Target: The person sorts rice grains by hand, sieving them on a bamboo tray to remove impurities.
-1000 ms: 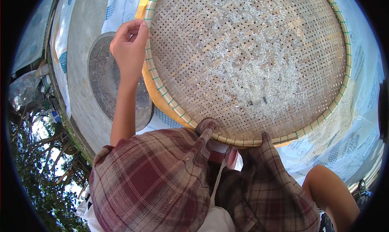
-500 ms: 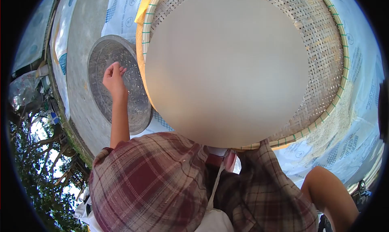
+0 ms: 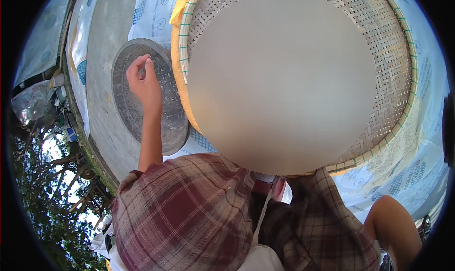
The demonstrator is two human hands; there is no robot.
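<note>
My left hand [image 3: 145, 84] hangs over a dark grey basin [image 3: 127, 112], thumb and fingers brought together in a pinch. Whatever the fingertips hold, if anything, is too small to name. Small pale grains [image 3: 169, 88] are scattered inside the basin. To the right is a large round woven bamboo tray [image 3: 395, 48], its rim bound with green ties; a big blurred patch covers its middle. Of my right arm, only a bent part [image 3: 395, 226] appears at the lower right; the hand is out of sight.
Printed white-and-blue sacking [image 3: 154, 13] lies under and around the tray, with pale grain [image 3: 393, 152] spread at right. Orange material [image 3: 176, 48] shows along the tray's left edge. Plaid cloth [image 3: 185, 209] covers my legs. Concrete [image 3: 102, 76] and tree branches are at left.
My left hand has risen slightly over the basin and turned, its fingers now pointing more upward in view. The whole scene has shifted a little to the right.
</note>
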